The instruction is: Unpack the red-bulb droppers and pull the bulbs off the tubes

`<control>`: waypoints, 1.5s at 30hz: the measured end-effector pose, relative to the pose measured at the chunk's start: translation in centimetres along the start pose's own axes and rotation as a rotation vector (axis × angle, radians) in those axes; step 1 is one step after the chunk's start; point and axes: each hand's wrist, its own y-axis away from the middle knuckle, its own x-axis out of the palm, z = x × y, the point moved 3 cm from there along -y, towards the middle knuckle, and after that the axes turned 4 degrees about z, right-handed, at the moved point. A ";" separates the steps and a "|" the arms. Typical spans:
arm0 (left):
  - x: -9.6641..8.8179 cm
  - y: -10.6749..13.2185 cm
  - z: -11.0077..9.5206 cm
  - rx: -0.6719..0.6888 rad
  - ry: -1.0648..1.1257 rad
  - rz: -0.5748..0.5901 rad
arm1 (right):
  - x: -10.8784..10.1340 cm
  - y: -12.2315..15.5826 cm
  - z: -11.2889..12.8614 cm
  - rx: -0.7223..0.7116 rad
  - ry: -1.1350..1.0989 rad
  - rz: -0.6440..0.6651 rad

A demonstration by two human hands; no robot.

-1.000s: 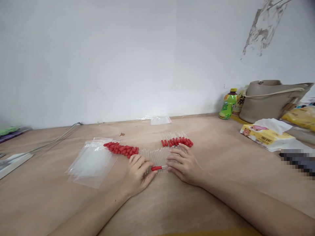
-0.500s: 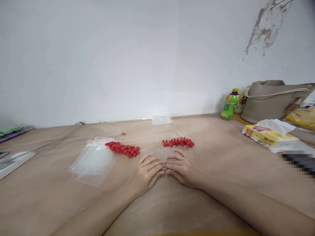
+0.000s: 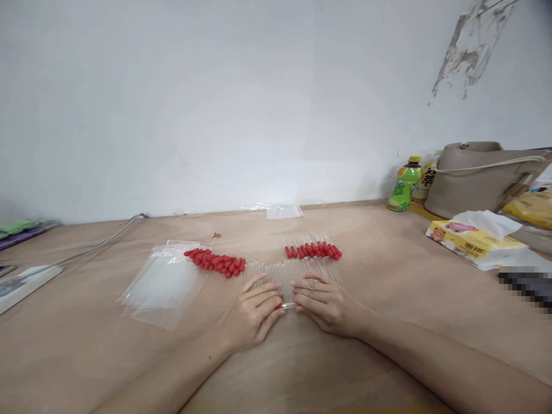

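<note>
A glass dropper tube (image 3: 290,305) lies crosswise between my hands, with red rubber showing at its left end. My left hand (image 3: 254,307) is closed on that red end, most of which its fingers hide. The fingers of my right hand (image 3: 325,302) are closed around the tube's other end. Beneath and beyond my fingers, a row of clear glass tubes (image 3: 282,276) lies side by side. Left of the row is a heap of red rubber bulbs (image 3: 215,263). Behind it lie several droppers with red bulbs (image 3: 313,250), their thin glass tips pointing towards the wall.
Clear zip bags (image 3: 161,287) are stacked at the left, partly under the bulbs. Another clear bag (image 3: 283,213) lies by the wall. A grey cable (image 3: 107,238) crosses the left side. At the right stand a tissue pack (image 3: 474,241), a green bottle (image 3: 404,185) and a beige bag (image 3: 466,178).
Both hands have come slightly closer to me and moved a little apart. More of the glass tube and its red end now shows between them.
</note>
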 end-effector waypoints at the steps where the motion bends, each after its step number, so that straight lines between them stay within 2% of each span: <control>1: 0.0 0.0 0.0 0.001 0.003 -0.003 | 0.0 0.1 0.0 -0.006 0.005 -0.004; 7: -0.5 0.8 0.8 -0.026 0.014 -0.043 | -0.8 0.6 -0.9 -0.007 0.017 -0.058; 11: -1.8 1.2 1.6 -0.102 -0.012 -0.112 | -1.5 0.7 -2.5 0.269 0.076 -0.146; 13: -2.2 1.1 2.0 -0.148 -0.024 -0.113 | -1.6 0.7 -3.0 0.409 0.162 -0.138; 16: -2.5 0.9 3.0 -0.274 -0.022 -0.117 | -1.5 0.9 -3.4 0.523 0.275 -0.103; 19: -3.4 1.4 5.2 -0.458 -0.050 -0.162 | -1.4 1.2 -3.9 0.598 0.297 -0.075; 23: -6.3 3.2 9.3 -0.699 -0.116 -0.233 | -1.5 1.6 -4.4 0.644 0.313 -0.077; 27: -8.7 5.6 12.9 -0.954 -0.049 -0.206 | -1.5 1.5 -4.3 0.613 0.334 -0.062; 31: -9.0 6.4 15.1 -0.992 0.093 -0.255 | -1.1 1.6 -4.0 0.596 0.324 -0.024; 33: -8.9 6.2 16.2 -0.988 0.098 -0.208 | -0.9 1.7 -3.9 0.592 0.322 -0.003; 38: -8.6 5.9 18.7 -1.015 0.023 0.032 | -0.6 1.8 -3.8 0.569 0.292 0.056; 42: -8.3 6.4 19.4 -1.037 -0.043 0.101 | -0.6 1.8 -3.8 0.575 0.269 0.101; 45: -8.2 6.8 19.4 -1.034 -0.043 0.109 | -0.6 1.9 -3.8 0.571 0.265 0.103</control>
